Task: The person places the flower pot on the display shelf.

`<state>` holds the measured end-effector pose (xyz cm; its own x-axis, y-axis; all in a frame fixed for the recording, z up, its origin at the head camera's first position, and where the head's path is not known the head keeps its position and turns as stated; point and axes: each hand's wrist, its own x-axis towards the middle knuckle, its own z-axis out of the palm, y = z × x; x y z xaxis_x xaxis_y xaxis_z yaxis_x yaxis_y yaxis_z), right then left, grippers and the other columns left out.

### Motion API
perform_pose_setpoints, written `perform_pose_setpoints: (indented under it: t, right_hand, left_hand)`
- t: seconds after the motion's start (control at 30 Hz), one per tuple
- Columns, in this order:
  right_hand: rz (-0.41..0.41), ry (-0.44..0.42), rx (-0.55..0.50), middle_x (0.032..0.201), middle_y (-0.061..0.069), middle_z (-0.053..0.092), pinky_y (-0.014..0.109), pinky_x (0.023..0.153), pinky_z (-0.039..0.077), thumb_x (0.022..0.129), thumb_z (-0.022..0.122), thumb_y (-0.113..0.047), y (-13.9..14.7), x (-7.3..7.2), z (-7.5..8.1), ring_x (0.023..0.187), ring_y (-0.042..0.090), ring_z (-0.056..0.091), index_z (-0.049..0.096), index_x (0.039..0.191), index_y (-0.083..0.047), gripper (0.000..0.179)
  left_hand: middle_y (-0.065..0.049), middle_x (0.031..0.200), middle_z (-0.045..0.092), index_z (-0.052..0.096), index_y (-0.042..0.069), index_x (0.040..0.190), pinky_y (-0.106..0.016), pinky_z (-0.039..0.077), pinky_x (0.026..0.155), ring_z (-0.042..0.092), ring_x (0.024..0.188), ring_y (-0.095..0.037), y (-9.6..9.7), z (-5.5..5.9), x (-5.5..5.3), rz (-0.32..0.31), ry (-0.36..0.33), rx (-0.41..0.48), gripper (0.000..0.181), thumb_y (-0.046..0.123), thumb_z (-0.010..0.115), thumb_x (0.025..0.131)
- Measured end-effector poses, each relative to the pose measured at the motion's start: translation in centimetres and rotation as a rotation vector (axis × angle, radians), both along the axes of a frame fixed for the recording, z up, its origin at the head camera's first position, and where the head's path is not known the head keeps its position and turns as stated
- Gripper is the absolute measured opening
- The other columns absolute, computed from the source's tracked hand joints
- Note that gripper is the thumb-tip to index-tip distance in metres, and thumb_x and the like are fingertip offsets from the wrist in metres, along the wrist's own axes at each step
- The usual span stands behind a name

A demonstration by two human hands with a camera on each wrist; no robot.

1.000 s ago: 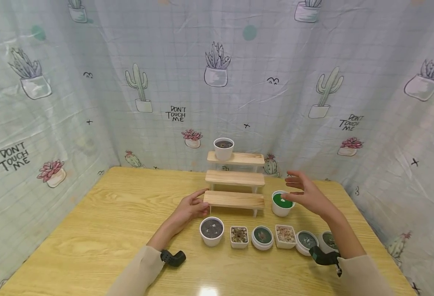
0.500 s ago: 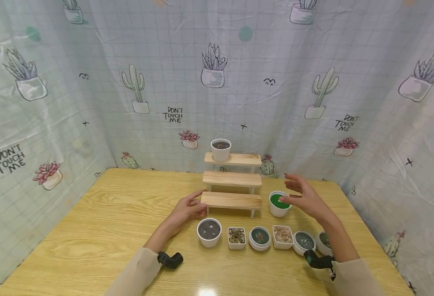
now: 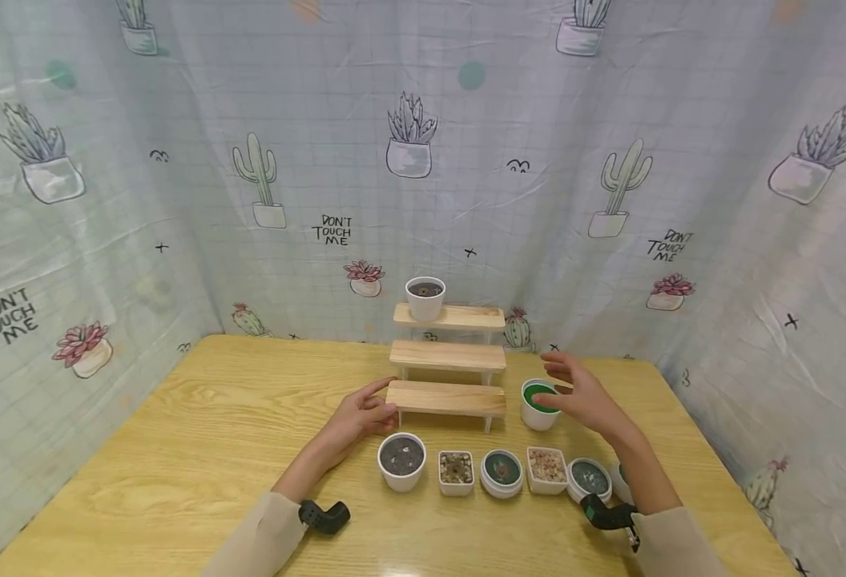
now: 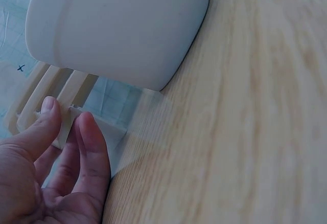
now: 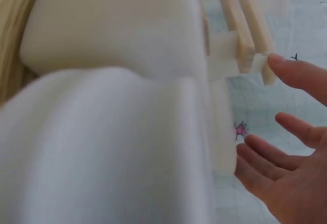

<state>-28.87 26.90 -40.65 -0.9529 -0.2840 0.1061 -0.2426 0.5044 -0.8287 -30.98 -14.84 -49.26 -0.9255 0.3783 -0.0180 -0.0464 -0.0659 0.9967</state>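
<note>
A three-tier wooden display stand (image 3: pixel 446 397) with pale plank steps stands toward the back of the table. My left hand (image 3: pixel 354 417) pinches the left end of its lowest plank. The left wrist view shows the thumb (image 4: pixel 47 106) laid on the plank, fingertips against the end below. To the right of the stand sits a white pot (image 3: pixel 538 418) with a green top. My right hand (image 3: pixel 587 398) hovers at this pot, fingers spread, the thumb over its top. In the right wrist view that hand (image 5: pixel 291 168) holds nothing. A white pot (image 3: pixel 425 303) rests on the top step.
In front of the stand a row of small pots runs across the table: a round pot (image 3: pixel 402 469), a square pot with pebbles (image 3: pixel 456 473), a low round pot (image 3: pixel 501 474), a square gravel pot (image 3: pixel 546 470) and others by my right forearm. A cactus-print curtain (image 3: pixel 423 216) hangs behind.
My right hand has come down slightly toward the green-topped pot. The left hand keeps its grip on the display stand. The head view has shifted a little.
</note>
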Motion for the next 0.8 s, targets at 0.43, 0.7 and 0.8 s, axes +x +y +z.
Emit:
perform_pose_setpoints:
  t: [0.43, 0.7, 0.8]
  right_hand:
    - [-0.052, 0.034, 0.089, 0.157, 0.032, 0.039, 0.065, 0.121, 0.033, 0.095, 0.076, -0.021, 0.3, -0.2, -0.1, 0.145, 0.054, 0.037, 0.035, 0.155, 0.003, 0.076]
    - [-0.032, -0.06, 0.072, 0.159, 0.036, 0.032, 0.068, 0.121, 0.03, 0.094, 0.078, -0.023, 0.5, -0.5, -0.9, 0.148, 0.056, 0.03, 0.027, 0.158, 0.002, 0.086]
    - [-0.018, -0.08, 0.063, 0.159, 0.037, 0.031, 0.069, 0.12, 0.03, 0.093, 0.078, -0.022, 0.4, -0.7, -1.2, 0.148, 0.057, 0.029, 0.023, 0.159, 0.003, 0.089]
  left_hand:
    - [-0.003, 0.1, 0.072, 0.031, 0.014, 0.163, -0.028, 0.063, 0.084, 0.07, 0.09, -0.013, -0.2, 0.2, 0.0, -0.005, 0.001, 0.006, 0.072, 0.014, 0.068, 0.1]
    - [-0.002, 0.099, 0.072, 0.032, 0.014, 0.162, -0.027, 0.063, 0.083, 0.07, 0.089, -0.012, -0.1, 0.1, -0.2, -0.007, 0.0, 0.004, 0.072, 0.015, 0.068, 0.101]
    - [-0.002, 0.099, 0.071, 0.03, 0.012, 0.163, -0.027, 0.063, 0.083, 0.069, 0.089, -0.012, -0.1, 0.1, -0.1, -0.015, 0.006, 0.003, 0.073, 0.014, 0.068, 0.101]
